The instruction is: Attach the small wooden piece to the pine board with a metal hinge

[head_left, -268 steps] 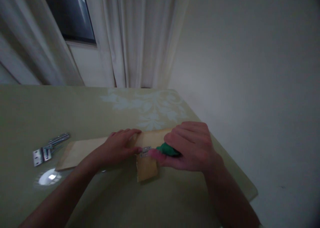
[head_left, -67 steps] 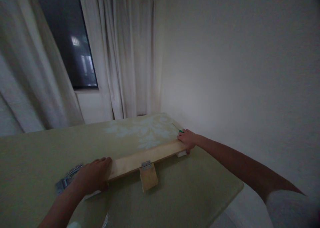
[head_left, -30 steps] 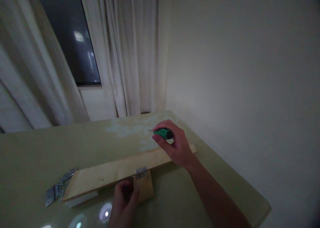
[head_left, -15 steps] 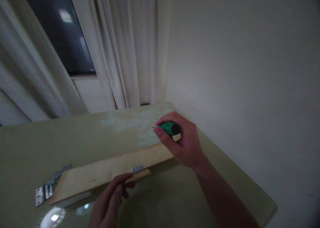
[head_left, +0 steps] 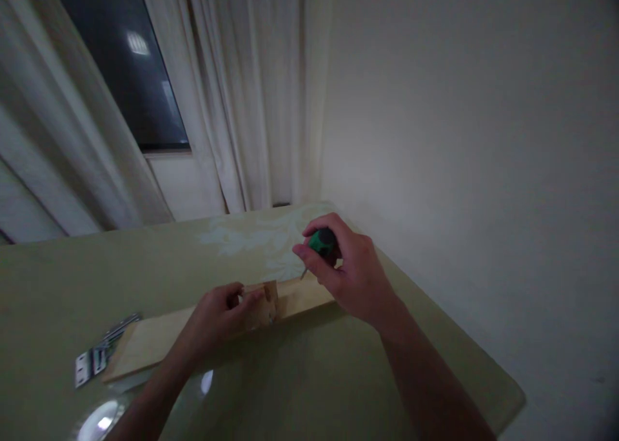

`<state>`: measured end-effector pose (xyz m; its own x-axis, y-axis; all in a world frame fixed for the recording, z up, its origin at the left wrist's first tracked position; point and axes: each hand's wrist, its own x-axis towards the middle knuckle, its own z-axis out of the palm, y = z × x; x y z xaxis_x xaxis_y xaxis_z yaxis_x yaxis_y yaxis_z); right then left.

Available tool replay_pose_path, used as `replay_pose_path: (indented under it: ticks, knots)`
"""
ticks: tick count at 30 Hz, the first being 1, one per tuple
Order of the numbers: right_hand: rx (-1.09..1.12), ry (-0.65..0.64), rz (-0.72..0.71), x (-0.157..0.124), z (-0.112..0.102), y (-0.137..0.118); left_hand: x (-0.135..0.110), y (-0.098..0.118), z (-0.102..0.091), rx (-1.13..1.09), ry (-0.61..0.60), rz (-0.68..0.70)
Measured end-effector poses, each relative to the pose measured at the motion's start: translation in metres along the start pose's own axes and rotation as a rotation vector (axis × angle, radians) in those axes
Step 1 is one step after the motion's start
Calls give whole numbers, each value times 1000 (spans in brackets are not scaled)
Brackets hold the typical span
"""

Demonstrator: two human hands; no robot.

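A long pale wooden board (head_left: pixel 149 338) lies across the yellow-green table (head_left: pixel 300 376). A small wooden flap (head_left: pixel 264 302) hinged to the board stands folded up over it. My left hand (head_left: pixel 220 312) is closed on that flap, fingers pinching its top edge. My right hand (head_left: pixel 345 270) is wrapped round a green-handled screwdriver (head_left: pixel 320 241), its thin metal tip pointing down-left at the board just right of the flap.
Several loose metal hinges (head_left: pixel 99 357) lie on the table by the board's left end. Pale curtains (head_left: pixel 251 93) and a dark window (head_left: pixel 120 60) stand behind the table. A bare wall runs close along the table's right edge.
My left hand has swung the small flap up from beside the board and folded it over the board. My right hand has tipped the screwdriver's point down toward the board.
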<state>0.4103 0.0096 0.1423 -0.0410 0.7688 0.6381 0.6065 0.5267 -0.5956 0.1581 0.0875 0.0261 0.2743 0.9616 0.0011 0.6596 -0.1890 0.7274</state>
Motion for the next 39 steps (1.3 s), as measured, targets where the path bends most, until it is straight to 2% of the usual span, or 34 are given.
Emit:
replay_pose_path:
  ticks: [2,5,6,8,10,12,16,18,21,23,25,28,31,34,36,39]
  knots:
    - [23,-89,46,1,5,5,1,0,-3,0,-36,10]
    - [68,-200,105,3,15,10,-11,10,-14,68,-148,161]
    - [82,-223,117,4,19,11,-18,16,-17,156,-154,234]
    - [102,-264,135,5,26,13,-35,29,-17,395,-75,406]
    - [105,-301,138,6,31,15,-55,39,-7,640,15,573]
    - [83,-314,115,7,36,16,-75,45,12,806,46,657]
    - [19,-304,56,6,38,18,-100,50,47,938,13,631]
    - [20,-310,60,6,37,18,-99,53,48,929,24,629]
    - [42,-327,96,5,37,18,-82,52,28,791,-15,633]
    - [54,-330,119,5,38,19,-63,44,11,586,-45,528]
    - [61,-326,132,5,39,19,-43,31,1,264,-6,387]
    - [69,-326,138,5,39,20,-21,7,4,-95,13,198]
    - [69,-322,137,5,38,21,-14,-6,14,-212,12,135]
    - [65,-315,138,5,37,21,-18,-2,10,-205,36,184]
    - [62,-315,139,5,37,21,-27,8,2,-60,-5,324]
    - [57,-314,130,4,38,22,-46,22,-1,302,-134,584]
